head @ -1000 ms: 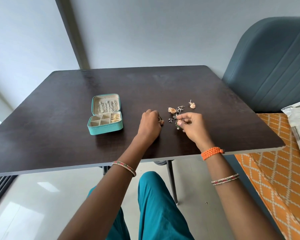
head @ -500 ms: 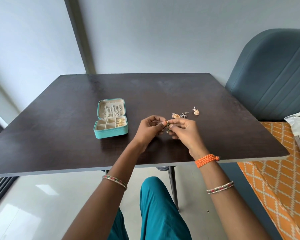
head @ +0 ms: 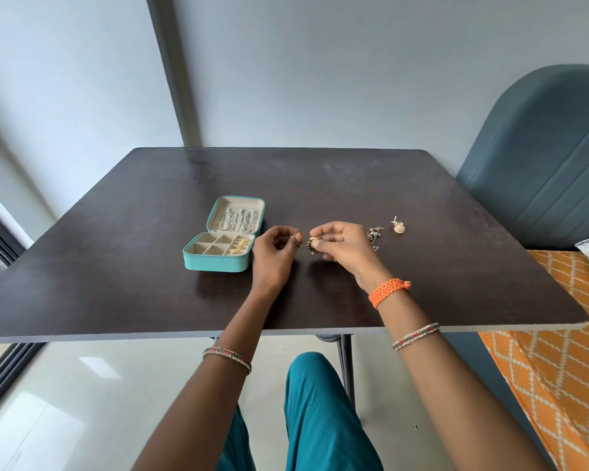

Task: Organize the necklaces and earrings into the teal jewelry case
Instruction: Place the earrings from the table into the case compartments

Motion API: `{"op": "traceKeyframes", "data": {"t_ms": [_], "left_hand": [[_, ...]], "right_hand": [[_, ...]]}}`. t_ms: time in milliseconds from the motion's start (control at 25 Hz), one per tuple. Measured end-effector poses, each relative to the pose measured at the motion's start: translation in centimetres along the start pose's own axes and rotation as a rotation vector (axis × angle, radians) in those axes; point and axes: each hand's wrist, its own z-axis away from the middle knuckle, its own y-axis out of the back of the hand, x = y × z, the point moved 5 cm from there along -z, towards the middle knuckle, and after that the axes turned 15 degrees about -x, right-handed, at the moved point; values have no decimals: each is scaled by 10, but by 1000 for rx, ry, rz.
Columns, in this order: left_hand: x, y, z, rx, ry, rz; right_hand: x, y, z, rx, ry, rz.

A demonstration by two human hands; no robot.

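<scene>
— What's the room like from where you stand?

— A dark wooden table [head: 320, 185] fills the middle of the frame, pale grey wall behind it, a blue-grey padded chair [head: 541, 158] at the upper right, orange patterned cloth [head: 558, 368] at the lower right.

— Any writing?

— None I can read.

— And the case?

— The teal jewelry case [head: 218, 260] lies open left of centre, chains [head: 237, 219] in its lid, gold earrings [head: 238, 246] in its right compartments.

— The hands?

— The right hand [head: 344, 246] pinches a small dark earring [head: 312, 246]; the left hand [head: 274, 253] pinches something tiny I can't make out. Loose earrings [head: 386, 231] lie right of centre, partly hidden by the right hand.
</scene>
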Motion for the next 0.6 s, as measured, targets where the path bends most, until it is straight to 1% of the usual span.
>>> {"op": "traceKeyframes", "data": {"t_ms": [80,200,280,440,520,600], "left_hand": [[2,0,-2,-63,-15,26],[4,-2,1,-141,-39,79],[3,-3,3,-156,-46,89],[3,-5,4,-156,-29,73],[3,-5,4,-150,-35,10],[3,-4,5,-141,-42,-12]], "right_hand": [[3,-4,-5,-22,19,-24],[10,-7,-7,16,26,-124],[13,-8,-5,21,29,-158],[13,-11,0,-31,28,-170],[12,-8,1,-10,14,-102],[7,-6,4,10,25,106]]}}
